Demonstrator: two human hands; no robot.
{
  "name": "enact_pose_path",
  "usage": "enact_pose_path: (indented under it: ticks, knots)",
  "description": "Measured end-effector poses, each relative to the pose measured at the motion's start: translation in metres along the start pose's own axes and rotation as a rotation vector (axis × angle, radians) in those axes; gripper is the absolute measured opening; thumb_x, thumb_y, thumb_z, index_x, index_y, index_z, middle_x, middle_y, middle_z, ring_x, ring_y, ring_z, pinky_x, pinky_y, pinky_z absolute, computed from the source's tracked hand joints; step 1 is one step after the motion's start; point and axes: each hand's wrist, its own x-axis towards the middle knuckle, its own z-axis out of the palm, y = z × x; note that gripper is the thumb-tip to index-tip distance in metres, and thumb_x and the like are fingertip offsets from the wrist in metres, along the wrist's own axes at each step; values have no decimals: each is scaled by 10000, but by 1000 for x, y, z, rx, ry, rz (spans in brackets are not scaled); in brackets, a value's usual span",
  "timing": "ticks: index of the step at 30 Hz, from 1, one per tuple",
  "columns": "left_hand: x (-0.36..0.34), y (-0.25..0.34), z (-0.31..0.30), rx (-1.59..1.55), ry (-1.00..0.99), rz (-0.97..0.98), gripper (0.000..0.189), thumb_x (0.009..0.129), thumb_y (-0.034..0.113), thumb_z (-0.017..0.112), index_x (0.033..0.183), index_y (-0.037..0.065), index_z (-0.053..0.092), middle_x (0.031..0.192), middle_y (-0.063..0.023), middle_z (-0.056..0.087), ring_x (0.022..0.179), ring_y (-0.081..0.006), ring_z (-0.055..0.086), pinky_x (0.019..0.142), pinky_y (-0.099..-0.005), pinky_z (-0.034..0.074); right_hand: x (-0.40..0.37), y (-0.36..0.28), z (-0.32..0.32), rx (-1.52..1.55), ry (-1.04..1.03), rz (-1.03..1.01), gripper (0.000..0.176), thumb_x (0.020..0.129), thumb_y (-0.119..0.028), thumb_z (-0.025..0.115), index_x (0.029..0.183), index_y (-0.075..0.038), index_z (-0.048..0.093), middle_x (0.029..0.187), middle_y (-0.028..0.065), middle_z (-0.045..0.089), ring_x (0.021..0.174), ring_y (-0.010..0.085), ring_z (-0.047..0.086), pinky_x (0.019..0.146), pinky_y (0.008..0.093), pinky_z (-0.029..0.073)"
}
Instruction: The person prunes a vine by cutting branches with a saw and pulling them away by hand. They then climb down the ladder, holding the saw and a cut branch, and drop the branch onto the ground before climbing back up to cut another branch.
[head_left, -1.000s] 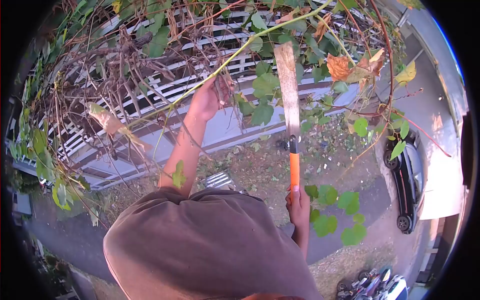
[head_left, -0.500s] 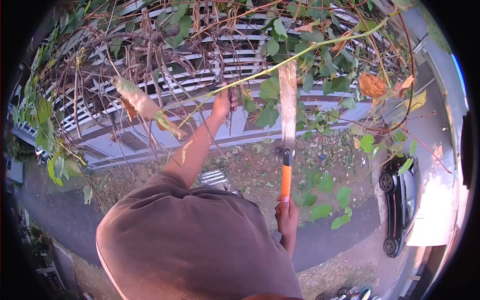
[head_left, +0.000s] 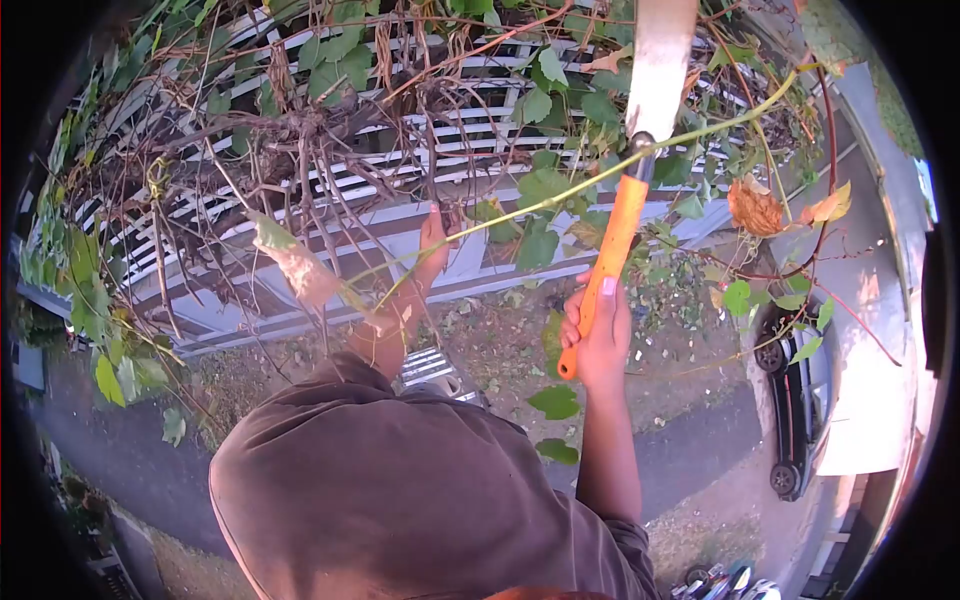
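My right hand [head_left: 603, 335] is wrapped round the orange handle of a machete [head_left: 622, 235]. Its wide, worn blade points up and runs out of the top of the view. Farther left, my left hand [head_left: 433, 245] is closed, thumb up, on a thin brown vine stem [head_left: 432, 165] among the bare twigs. A long green shoot [head_left: 590, 182] crosses in front of both the machete and the vines. Near its left end hangs a dry, pale leaf [head_left: 300, 265].
White slats [head_left: 475, 150] of a lattice lie behind tangled woody vines [head_left: 300, 135] and green leaves [head_left: 540, 190]. Brown curled leaves [head_left: 755, 207] hang at the right. Far below are the ground, a striped metal step [head_left: 428, 368] and a parked car [head_left: 788, 410].
The machete has risen and moved right, its handle now tilted and its blade past the top edge. My right forearm has come up into view. My left hand sits slightly lower and farther left.
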Motion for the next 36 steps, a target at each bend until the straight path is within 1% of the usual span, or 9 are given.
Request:
enact_pose_path:
  ticks: [7,16,19,22,25,27,29,31,36]
  knots:
    - [-16,17,-13,85,103,-57,611,1121,620,309,869,102,511,652,35,421,511,-75,366,465,-263,314,105,215,4,-706,-140,62,505,1126,-524,381,1091,-49,549,671,42,507,522,155,505,499,338,428]
    - [-2,22,-23,524,87,226,632,1141,553,309,801,74,543,634,10,465,544,-114,406,509,-317,344,102,54,8,-411,111,-97,386,1153,-365,397,1072,-34,578,665,68,542,529,195,523,507,372,415]
    - [-7,20,-21,514,119,159,677,1144,548,289,726,68,523,621,-28,461,566,-165,409,554,-385,361,89,57,17,-226,129,-142,331,1152,-355,419,1107,-55,552,666,-7,447,521,84,396,471,292,345]
    - [-3,13,-41,691,91,191,651,1148,520,291,762,52,526,639,-44,466,608,-159,445,584,-372,383,82,209,-15,-1020,179,-262,444,1136,-439,404,1150,-27,570,671,126,602,563,280,631,513,418,471]
    - [-5,24,-61,836,62,476,627,1153,492,292,785,45,533,650,-50,487,608,-163,451,594,-372,390,57,231,-33,-722,-231,606,493,1126,-448,404,1187,2,596,766,267,676,736,492,686,630,561,514]
    - [14,23,-66,812,37,395,599,1159,451,293,799,39,539,647,-59,494,606,-175,454,603,-383,399,62,221,-27,-925,115,-106,490,1125,-431,411,1152,15,613,820,313,673,798,569,640,697,623,489]
    - [-1,21,-63,821,68,262,593,1158,447,297,805,36,537,642,-51,477,610,-177,460,609,-386,403,80,178,-28,-809,193,-81,478,1127,-425,419,1117,11,614,815,289,672,792,528,658,711,613,481]
    - [-4,29,-28,745,70,389,594,1152,470,312,828,30,544,644,-58,475,610,-175,462,604,-383,401,104,167,-43,-722,277,-195,426,1131,-393,449,1090,-10,628,699,113,583,609,233,605,575,417,454]
    - [-15,22,-27,842,180,306,594,1149,483,306,929,17,601,720,-143,586,674,-323,570,695,-465,472,90,112,-29,-651,253,-274,379,1134,-360,460,1103,-9,600,663,111,540,553,257,535,549,421,427]
